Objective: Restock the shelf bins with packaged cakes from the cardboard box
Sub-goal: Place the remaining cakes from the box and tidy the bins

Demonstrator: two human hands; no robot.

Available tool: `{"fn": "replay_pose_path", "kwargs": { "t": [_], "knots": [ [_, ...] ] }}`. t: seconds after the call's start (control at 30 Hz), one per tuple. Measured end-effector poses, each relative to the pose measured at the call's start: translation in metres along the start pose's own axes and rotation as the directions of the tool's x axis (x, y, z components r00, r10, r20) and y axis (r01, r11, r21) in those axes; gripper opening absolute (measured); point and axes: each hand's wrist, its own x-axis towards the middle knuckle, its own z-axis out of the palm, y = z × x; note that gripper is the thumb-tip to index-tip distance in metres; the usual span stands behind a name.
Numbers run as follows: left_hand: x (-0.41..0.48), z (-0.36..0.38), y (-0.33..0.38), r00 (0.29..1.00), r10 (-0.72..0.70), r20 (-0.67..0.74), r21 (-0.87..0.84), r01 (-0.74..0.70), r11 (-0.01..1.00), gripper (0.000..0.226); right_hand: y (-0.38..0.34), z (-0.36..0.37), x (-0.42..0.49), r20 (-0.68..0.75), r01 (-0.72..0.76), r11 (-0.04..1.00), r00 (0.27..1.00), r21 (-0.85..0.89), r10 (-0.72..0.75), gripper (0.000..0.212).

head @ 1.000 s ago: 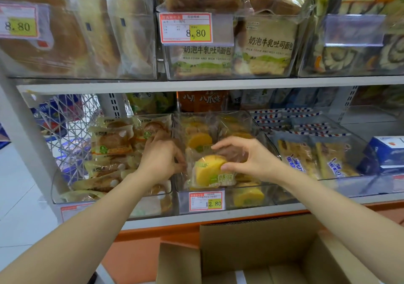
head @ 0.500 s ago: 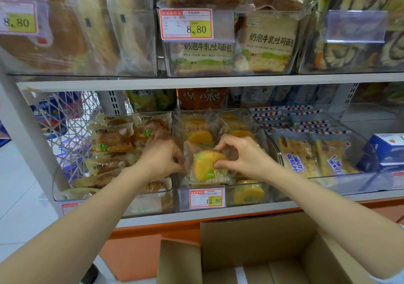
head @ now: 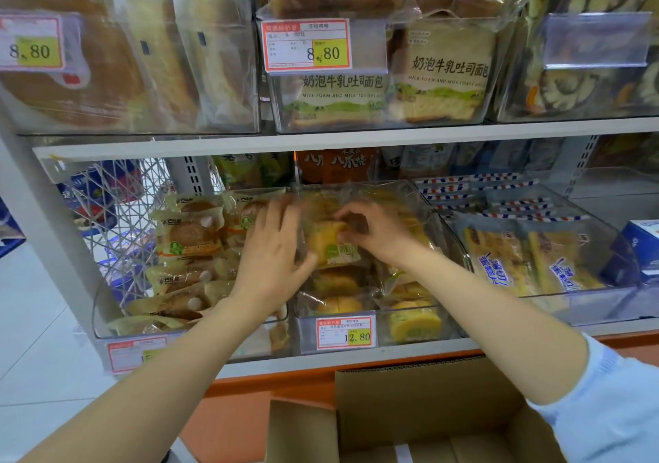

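Observation:
A yellow packaged cake [head: 330, 243] in clear wrap sits on top of the stack in the middle clear bin [head: 453, 248] on the lower shelf. My right hand [head: 378, 234] pinches its upper right edge. My left hand [head: 272, 259] lies against its left side with fingers spread, over the divide to the left bin. More yellow cakes [head: 413, 323] fill the bin below. The open cardboard box [head: 410, 416] stands under the shelf at the bottom; no cakes show in the part of it I see.
The left bin [head: 103, 320] holds brown bun packs [head: 189, 234]. The right bin [head: 606, 295] holds blue-labelled cake packs [head: 499, 259]. The upper shelf [head: 356, 138] carries bagged toast loaves. Price tags hang on the bin fronts. White floor lies to the left.
Both hands have pushed the yellow cake deeper and higher into the middle bin. My left hand has opened and shifted right against the pack. The view has moved closer.

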Motion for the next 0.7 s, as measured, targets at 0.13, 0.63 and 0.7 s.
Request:
{"fn": "replay_pose_path", "kwargs": {
  "t": [0.13, 0.63, 0.7],
  "knots": [
    [0.009, 0.019, 0.01, 0.971, 0.073, 0.228, 0.214, -0.123, 0.969, 0.077, 0.004, -0.003, 0.002, 0.004, 0.061, 0.994, 0.998, -0.089, -0.06, 0.039],
    [0.027, 0.047, 0.033, 0.917, -0.032, 0.398, 0.386, -0.136, 0.912, 0.09, 0.052, -0.062, -0.052, 0.161, 0.207, 0.784, 0.977, -0.585, -0.138, 0.065],
    [0.026, 0.047, 0.033, 0.92, -0.051, 0.389, 0.409, -0.123, 0.904, 0.09, 0.056, -0.06, -0.05, 0.054, 0.173, 0.802, 0.983, -0.571, -0.173, 0.062]
  ]
}}
